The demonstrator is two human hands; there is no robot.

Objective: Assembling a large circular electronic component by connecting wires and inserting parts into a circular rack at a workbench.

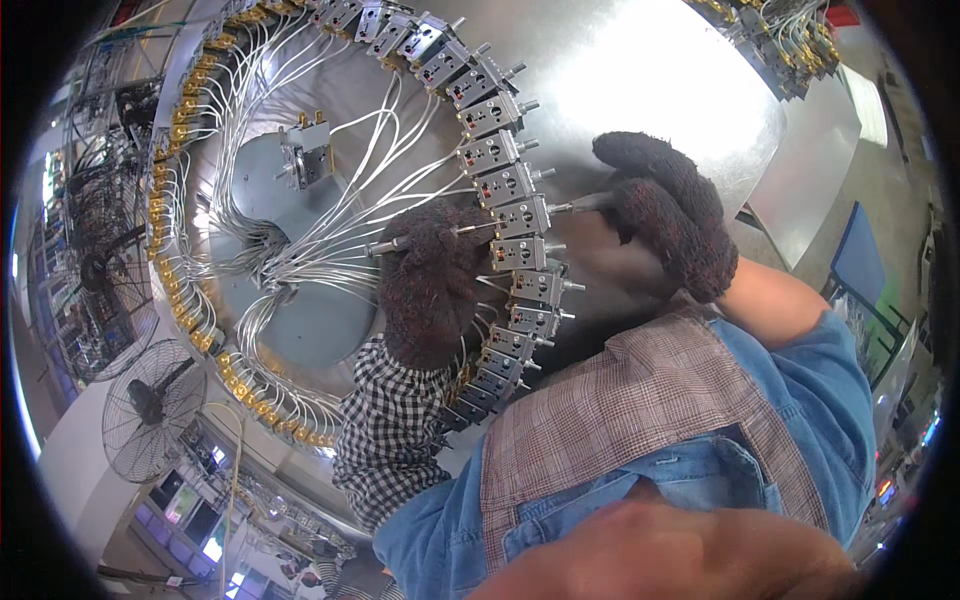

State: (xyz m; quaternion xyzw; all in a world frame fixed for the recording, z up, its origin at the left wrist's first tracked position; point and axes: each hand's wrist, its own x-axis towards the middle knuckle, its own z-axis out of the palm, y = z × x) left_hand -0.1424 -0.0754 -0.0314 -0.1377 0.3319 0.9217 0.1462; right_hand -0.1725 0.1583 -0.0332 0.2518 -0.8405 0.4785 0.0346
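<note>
A ring of small metal control boxes point(492, 116) with short shafts faces me, with white wires running to its centre. My left hand point(430, 285), in a dark knitted glove, is closed round a slim screwdriver point(388, 246). The screwdriver's thin blade points right and meets the front of a control box point(521, 218) on the ring's right side. On the other side of that box, my gloved right hand point(672, 210) has its fingers closed at the shaft, which points outward. The glove partly hides where fingers and shaft meet.
The ring stands on a round metal table point(590, 60). Inside it lie grey discs point(310, 325) and a loose control box point(306, 150). More wired boxes point(775, 45) sit at the far right. A fan point(150, 400) stands at left; a blue panel point(857, 255) is at right.
</note>
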